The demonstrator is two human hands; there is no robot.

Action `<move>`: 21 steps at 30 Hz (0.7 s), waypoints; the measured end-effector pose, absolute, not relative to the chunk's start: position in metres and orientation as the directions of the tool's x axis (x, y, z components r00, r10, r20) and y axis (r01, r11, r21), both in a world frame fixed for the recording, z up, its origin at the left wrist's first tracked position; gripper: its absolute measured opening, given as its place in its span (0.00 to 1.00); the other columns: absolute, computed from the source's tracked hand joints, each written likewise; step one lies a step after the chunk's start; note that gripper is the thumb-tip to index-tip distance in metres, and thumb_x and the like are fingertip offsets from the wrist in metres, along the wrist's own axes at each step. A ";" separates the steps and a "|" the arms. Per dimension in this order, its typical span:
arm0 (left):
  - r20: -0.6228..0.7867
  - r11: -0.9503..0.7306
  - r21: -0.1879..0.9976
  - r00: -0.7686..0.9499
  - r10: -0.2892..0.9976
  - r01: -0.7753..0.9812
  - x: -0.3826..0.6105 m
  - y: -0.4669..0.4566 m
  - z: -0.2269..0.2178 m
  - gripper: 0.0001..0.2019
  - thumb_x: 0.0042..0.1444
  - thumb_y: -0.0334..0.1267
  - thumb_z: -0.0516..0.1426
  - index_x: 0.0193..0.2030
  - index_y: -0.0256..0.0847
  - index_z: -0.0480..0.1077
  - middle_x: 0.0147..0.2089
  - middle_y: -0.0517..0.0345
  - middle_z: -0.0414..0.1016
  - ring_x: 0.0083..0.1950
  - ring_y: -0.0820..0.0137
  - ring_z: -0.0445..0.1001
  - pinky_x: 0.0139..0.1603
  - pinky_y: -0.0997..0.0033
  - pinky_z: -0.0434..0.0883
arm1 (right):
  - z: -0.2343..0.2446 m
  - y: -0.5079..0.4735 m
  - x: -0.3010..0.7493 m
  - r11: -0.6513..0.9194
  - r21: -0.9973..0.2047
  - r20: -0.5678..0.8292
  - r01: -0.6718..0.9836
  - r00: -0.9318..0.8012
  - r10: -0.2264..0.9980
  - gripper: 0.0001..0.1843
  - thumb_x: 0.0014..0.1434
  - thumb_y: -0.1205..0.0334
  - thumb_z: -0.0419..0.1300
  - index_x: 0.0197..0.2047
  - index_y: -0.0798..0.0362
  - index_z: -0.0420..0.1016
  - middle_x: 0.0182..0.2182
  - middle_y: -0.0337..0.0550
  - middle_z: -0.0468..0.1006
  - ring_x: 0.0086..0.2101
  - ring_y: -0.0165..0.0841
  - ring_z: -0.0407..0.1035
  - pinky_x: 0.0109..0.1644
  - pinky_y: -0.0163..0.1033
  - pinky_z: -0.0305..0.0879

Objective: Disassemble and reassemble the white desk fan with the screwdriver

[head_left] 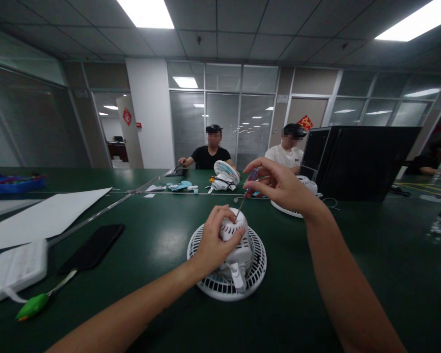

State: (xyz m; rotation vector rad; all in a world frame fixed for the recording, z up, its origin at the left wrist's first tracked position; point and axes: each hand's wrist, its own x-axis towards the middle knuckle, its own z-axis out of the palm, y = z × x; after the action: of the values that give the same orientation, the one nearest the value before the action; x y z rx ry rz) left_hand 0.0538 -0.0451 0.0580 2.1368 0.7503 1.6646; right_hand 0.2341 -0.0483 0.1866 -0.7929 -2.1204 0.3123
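A white fan (242,252) lies grille-down on the green table right in front of me, its rounded motor housing facing up. My left hand (220,235) is closed around the side of that housing, fingers over its top and thumb on the near side. Above it, my right hand (275,184) pinches the purple handle of a screwdriver (253,175) between thumb and fingers. The screwdriver's thin shaft slants down to the left, its tip at the top of the housing beside my left fingertips. Whether the tip sits in a screw is hidden.
Left of me lie a black phone (93,247), a white power bank (20,269), a green tag (33,306) and white sheets (47,215). Another fan (226,174) stands before a person in black (213,154). At right are a person in white, a partly hidden fan and a large black box (363,162).
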 end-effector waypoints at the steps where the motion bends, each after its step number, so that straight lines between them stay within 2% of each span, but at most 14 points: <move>1: 0.789 -0.806 0.557 0.175 0.589 0.203 0.054 -0.045 0.058 0.09 0.54 0.33 0.61 0.37 0.43 0.64 0.44 0.55 0.68 0.58 0.58 0.68 0.60 0.52 0.64 | 0.187 -0.048 0.234 0.770 -0.476 0.619 0.424 -0.461 0.636 0.10 0.60 0.59 0.62 0.44 0.51 0.67 0.35 0.40 0.78 0.34 0.33 0.78 0.34 0.36 0.75; 21: 0.794 -0.811 0.546 0.178 0.581 0.211 0.054 -0.044 0.058 0.09 0.54 0.32 0.61 0.37 0.43 0.63 0.43 0.56 0.68 0.56 0.60 0.68 0.59 0.55 0.64 | 0.187 -0.051 0.230 0.745 -0.500 0.566 0.442 -0.485 0.667 0.10 0.60 0.60 0.61 0.44 0.51 0.67 0.35 0.39 0.77 0.34 0.34 0.78 0.34 0.37 0.75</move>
State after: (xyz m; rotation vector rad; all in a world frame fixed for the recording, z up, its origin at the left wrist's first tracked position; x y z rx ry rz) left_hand 0.0540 -0.0436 0.0577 2.1474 0.7541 1.6705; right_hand 0.2303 -0.0506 0.1865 -0.8303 -2.1599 0.3683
